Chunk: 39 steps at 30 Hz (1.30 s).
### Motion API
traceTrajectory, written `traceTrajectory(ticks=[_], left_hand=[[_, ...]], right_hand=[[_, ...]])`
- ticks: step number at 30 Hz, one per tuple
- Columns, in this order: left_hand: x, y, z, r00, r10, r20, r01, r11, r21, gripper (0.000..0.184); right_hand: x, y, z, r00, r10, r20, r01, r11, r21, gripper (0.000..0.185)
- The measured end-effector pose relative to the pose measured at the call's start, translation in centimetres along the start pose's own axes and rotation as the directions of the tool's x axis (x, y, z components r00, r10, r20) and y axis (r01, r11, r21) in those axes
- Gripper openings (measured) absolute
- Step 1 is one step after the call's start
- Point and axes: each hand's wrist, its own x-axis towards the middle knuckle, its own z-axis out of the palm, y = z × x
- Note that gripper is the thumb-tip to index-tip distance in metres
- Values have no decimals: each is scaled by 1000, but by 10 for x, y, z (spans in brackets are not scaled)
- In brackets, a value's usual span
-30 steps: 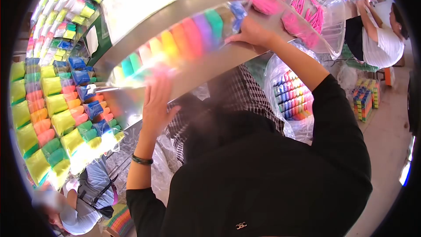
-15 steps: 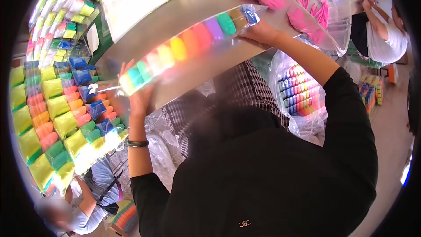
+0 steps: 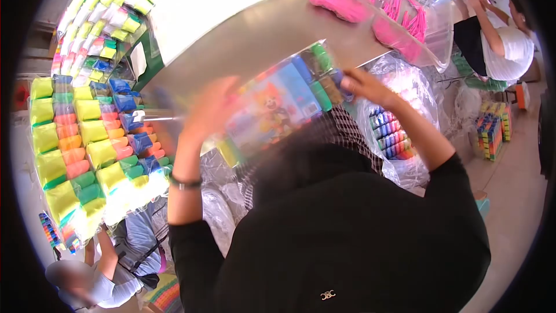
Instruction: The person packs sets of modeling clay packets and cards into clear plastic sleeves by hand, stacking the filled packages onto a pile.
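Note:
A clear packet of coloured clay-like pieces is held tilted above my lap, at the front edge of the metal table. A printed card with a cartoon picture covers much of its upper face; green, blue and brown pieces show at its right end. My right hand grips that right end, fingers curled on the corner. At the left part of the packet, my left hand is smeared by motion. Its fingers reach over the packet's edge, and their grip does not show clearly.
Rows of similar colourful packets are stacked at left. A clear tub with pink strips stands at the back right. A plastic bag of coloured packets is beside my right arm. Two other people work nearby, lower left and upper right.
The long row of coloured pieces held between both hands has come down toward my lap and turned, so the printed card faces up. Both hands moved with it, the left one inward.

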Motion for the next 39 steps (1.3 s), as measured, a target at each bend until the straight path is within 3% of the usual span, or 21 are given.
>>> traceTrajectory(ticks=[2,5,6,8,9,11,12,14,17,20,23,28,29,30,32,33,34,35,36,38,39], left_hand=[[35,2,8,831,-8,557,239,908,-344,50],[53,13,-13,813,51,579,227,889,-398,52],[56,30,-37,865,-34,501,152,969,-196,50],[41,62,-62,988,152,3,-152,988,21,54],[35,75,-62,994,107,-20,-103,982,160,59],[13,72,-23,990,110,-87,-68,917,394,63],[-1,62,10,988,99,-116,-25,852,522,66],[-16,51,57,993,114,-15,-74,736,673,66],[-21,71,74,990,41,-138,18,916,400,59],[-18,56,61,997,16,-73,6,959,285,72],[-46,18,53,977,-135,-168,184,927,326,90],[-67,7,64,893,-334,-303,374,924,83,110],[-68,7,60,897,-323,-302,364,927,88,111],[-65,13,49,907,-340,-248,369,926,77,110],[-64,20,33,832,-509,-220,452,852,-263,99],[-69,12,35,904,-220,-366,295,942,163,80],[-74,5,44,882,-306,-359,247,948,-201,75],[-75,3,53,871,-377,-316,161,826,-541,69],[-69,27,40,848,-529,-27,207,378,-902,60],[-60,48,29,919,-394,25,75,110,-991,51],[-57,50,22,933,-360,28,67,95,-993,54]], right_hand=[[-12,29,32,978,48,204,-173,735,656,47],[-14,32,63,998,-63,-13,42,490,871,51],[-9,25,72,987,-137,-89,125,290,949,50],[3,13,77,980,-186,-74,126,287,950,46],[8,6,79,970,-240,-46,118,296,948,41],[5,-17,87,960,-245,137,126,812,570,28],[4,-31,92,883,-462,82,453,885,111,22],[14,-37,108,533,-844,62,830,507,-230,22],[26,-60,103,333,-942,48,885,294,-361,31],[46,-27,79,550,-829,102,550,267,-791,55],[27,-5,54,657,-753,-49,379,386,-841,68],[11,12,67,774,-531,-346,353,815,-460,72],[11,4,59,807,-461,-368,476,877,-55,71],[12,-8,49,860,-394,-325,498,786,366,69],[-12,-74,21,860,-438,-260,469,482,740,73],[-18,-84,20,835,-484,-261,464,365,807,79],[-11,-92,24,779,-579,-240,584,533,612,81],[-2,-95,30,727,-659,-196,678,639,363,84],[13,-84,34,741,-668,-65,671,738,68,83],[30,-86,73,698,-703,137,644,700,309,84],[26,-96,86,752,-658,38,628,732,264,84]])
